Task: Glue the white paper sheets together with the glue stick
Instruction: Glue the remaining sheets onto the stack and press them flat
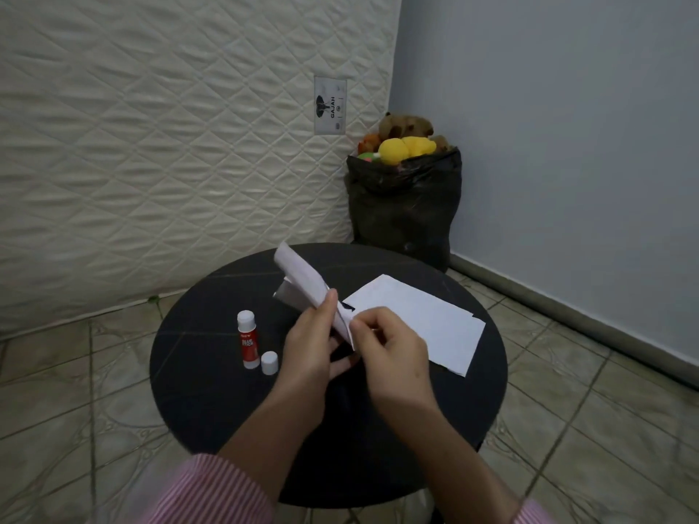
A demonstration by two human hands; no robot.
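Both hands [342, 346] pinching raised paper sheet [302, 281] above bench [196, 391], likely for gluing onto flat sheet [416, 319]; uncapped glue stick [247, 340] and cap [269, 362] left, within reach.

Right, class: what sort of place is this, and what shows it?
Probably a room at home, perhaps a spare bedroom: a mattress leans against the wall, a black bag of stuffed toys stands in the corner, and the floor is tiled.
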